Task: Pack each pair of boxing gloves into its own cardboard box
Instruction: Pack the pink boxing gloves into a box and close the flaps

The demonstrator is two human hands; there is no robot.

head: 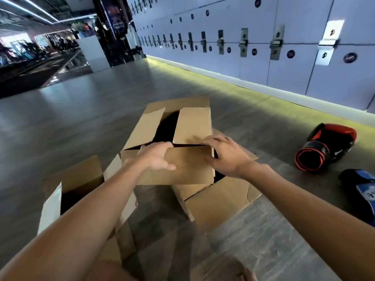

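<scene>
Writing: none legible. The lockers point(294, 78) beyond the fingers carry round dark badges and metal latch plates point(329, 42) stamped with a symbol, too blurred to read. White markings on both gloves are unreadable.

Left hand point(155, 158): fingers point(160, 146) curled over the top edge of the near flap point(188, 169) of the middle cardboard box point(146, 128), thumb on the flap's outer face, clamping it. Right hand point(227, 156): fingers point(213, 139) spread and fairly straight, lying on the corner where the right flap point(192, 124) meets the near flap; no grip evident.

The middle cardboard box is plain brown corrugated board with its flaps part closed. Its interior is dark and the contents cannot be told.

Below and left of the left fingers is a second cardboard box point(81, 179), flaps up. Directly under the right fingers is a third cardboard box point(223, 199), creased at one flap.

Well right of the right fingers a red and black glove point(328, 145), glossy and padded, lies on the floor point(101, 118). A blue glove point(365, 191) lies just nearer the camera. The floor is grey plank-pattern.
</scene>
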